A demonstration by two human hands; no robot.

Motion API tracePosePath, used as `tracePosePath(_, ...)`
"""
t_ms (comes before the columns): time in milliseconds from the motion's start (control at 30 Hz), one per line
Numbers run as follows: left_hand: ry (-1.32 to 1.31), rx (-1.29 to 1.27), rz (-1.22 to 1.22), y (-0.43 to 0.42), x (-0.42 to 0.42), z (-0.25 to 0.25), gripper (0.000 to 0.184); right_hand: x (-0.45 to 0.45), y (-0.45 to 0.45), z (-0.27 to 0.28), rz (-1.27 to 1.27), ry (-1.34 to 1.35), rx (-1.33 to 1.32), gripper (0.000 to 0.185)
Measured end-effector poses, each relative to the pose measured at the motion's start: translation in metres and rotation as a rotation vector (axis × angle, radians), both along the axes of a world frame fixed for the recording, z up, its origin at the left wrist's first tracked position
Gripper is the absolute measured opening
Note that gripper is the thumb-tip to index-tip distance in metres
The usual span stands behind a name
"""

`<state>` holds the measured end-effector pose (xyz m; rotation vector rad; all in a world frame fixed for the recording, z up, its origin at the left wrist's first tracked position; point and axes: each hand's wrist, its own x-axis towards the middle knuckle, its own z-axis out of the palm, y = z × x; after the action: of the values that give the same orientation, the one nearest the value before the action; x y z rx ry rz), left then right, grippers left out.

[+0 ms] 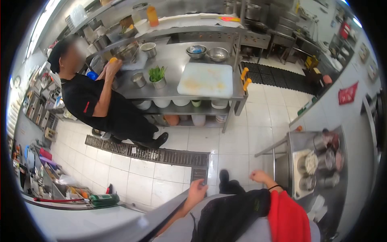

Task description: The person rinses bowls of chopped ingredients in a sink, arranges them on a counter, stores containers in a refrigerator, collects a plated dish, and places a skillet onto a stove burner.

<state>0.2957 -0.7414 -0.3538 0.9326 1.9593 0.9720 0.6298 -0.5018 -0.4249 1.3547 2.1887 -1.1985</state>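
My left hand [196, 192] is low in front of me, over the floor near the drain grate, with its fingers loosely curled. I see nothing held in it. My right hand [260, 177] is beside a steel side table [284, 146], its fingers loosely closed and nothing visible in them. A dark band circles that wrist. A red cloth [288, 218] hangs at my right side over my grey clothing, next to a black cloth [231, 215]. No tool or food touches either hand.
A co-worker [96, 97] in black stands at the steel counter [169, 90], holding something orange. On it lie a stained white cutting board [205, 80], a pot of green leaves [158, 76] and metal bowls [218, 54]. Orange-handled tools [246, 78] hang at its corner. A drain grate [149, 152] crosses the floor.
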Motion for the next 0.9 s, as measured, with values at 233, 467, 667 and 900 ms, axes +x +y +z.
tracePosePath(233,0.008,-0.161,0.791,0.008,-0.015,-0.012,0.033,0.031,0.122,-0.008,0.270,-0.262,-0.073,0.040)
tracePosePath(467,0.329,-0.384,1.028,0.051,-0.025,-0.042,0.043,-0.101,0.357,0.066,0.462,-0.005,0.205,0.032)
tracePosePath(667,0.034,0.073,1.041,0.201,-0.124,-0.007,0.029,-0.316,0.428,0.178,0.595,0.336,0.182,0.030)
tracePosePath(900,0.296,0.352,0.827,0.380,-0.372,0.010,0.037,-0.522,0.420,0.223,0.708,0.450,0.065,0.026)
